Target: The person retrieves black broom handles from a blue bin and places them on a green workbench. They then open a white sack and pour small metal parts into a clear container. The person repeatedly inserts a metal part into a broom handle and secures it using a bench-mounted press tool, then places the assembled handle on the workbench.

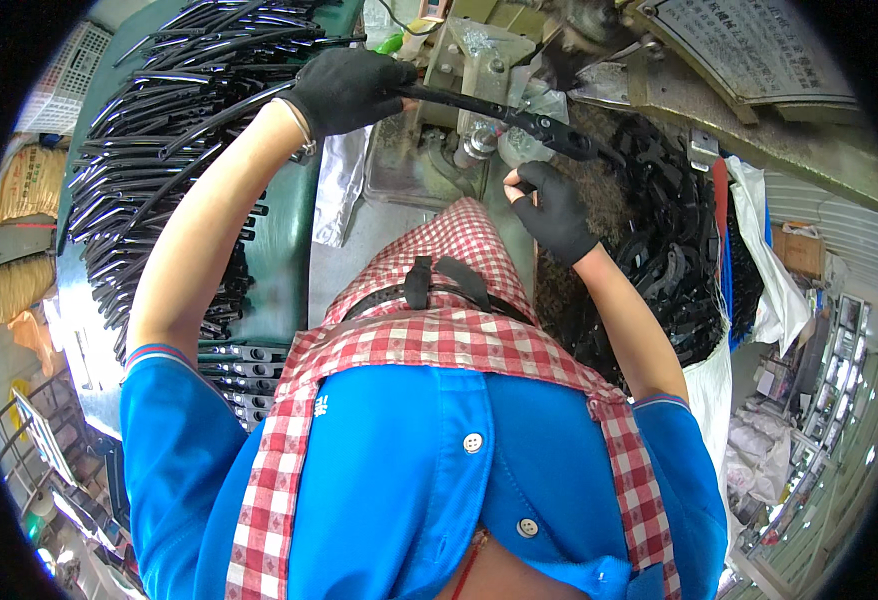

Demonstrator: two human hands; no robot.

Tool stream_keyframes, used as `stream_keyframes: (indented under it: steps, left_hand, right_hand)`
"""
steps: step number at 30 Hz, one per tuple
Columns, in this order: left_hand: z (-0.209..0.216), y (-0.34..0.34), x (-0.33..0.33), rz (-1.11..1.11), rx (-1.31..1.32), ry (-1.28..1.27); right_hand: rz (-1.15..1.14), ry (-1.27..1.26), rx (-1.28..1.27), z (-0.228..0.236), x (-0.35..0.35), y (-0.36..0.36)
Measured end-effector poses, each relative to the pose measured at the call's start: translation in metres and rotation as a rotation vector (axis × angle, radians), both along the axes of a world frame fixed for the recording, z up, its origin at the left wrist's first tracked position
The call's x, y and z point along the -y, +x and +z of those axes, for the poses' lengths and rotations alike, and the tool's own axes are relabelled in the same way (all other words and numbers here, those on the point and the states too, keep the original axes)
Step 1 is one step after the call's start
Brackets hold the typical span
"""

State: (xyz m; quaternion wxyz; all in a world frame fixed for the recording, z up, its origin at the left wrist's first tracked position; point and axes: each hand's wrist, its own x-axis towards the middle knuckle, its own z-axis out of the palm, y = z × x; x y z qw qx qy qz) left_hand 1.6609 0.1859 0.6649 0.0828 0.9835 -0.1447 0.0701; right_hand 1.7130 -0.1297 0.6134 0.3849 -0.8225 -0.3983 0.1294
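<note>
My left hand [347,92], in a black glove, is closed around a long black bar [459,101]. From the hand the bar runs right across the machine [457,70]. Its broader end, with holes in it, lies above and to the right of a round metal post [478,140]. Below that end is my right hand [551,208], apart from the bar. It wears a black glove with bare fingertips, and its thumb and finger are pinched together. Whatever is between them, if anything, is too small to make out.
Many similar black bars [129,200] lie piled on a green surface [284,255] to the left. On the right is a heap of black curved parts [659,250] beside a white sack [754,240]. A metal plate with writing [749,45] stands at the back right.
</note>
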Motion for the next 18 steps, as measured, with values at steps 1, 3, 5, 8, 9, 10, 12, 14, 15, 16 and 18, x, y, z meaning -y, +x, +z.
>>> stream_keyframes:
  steps: [1,3,5,8,9,10,12,14,15,16,18]
  left_hand:
    - [0.003,0.000,0.000,0.004,-0.028,0.008]
    - [0.009,0.000,0.002,0.010,-0.085,0.023]
    - [0.007,0.000,0.000,-0.045,0.026,-0.023]
    - [0.012,0.002,0.005,-0.054,-0.005,-0.052]
    - [0.014,0.003,0.009,-0.045,-0.049,-0.056]
    - [0.011,0.006,0.012,-0.061,-0.024,-0.060]
    - [0.012,0.007,0.022,-0.087,0.054,-0.131]
    - [0.012,0.009,0.035,-0.140,0.102,-0.155]
    - [0.013,0.004,0.039,-0.109,0.116,-0.171]
    - [0.020,0.000,0.043,-0.085,0.131,-0.182]
    - [0.019,-0.014,0.042,-0.042,0.177,-0.227]
  right_hand:
    - [-0.040,-0.041,-0.070,-0.004,0.000,0.005]
    - [-0.014,-0.096,-0.031,-0.013,0.002,0.017]
    - [-0.031,-0.125,-0.039,-0.025,0.004,0.026]
    - [-0.075,-0.134,-0.004,-0.046,0.010,0.039]
    - [-0.094,-0.161,-0.002,-0.049,0.010,0.041]
    - [-0.131,-0.161,-0.013,-0.056,0.013,0.044]
    - [-0.172,-0.145,-0.037,-0.071,0.014,0.053]
    - [-0.197,-0.186,-0.011,-0.070,0.010,0.057]
    - [-0.215,-0.237,0.062,-0.074,0.008,0.062]
    - [-0.240,-0.284,0.137,-0.079,0.006,0.071]
    - [-0.285,-0.331,0.237,-0.087,-0.004,0.083]
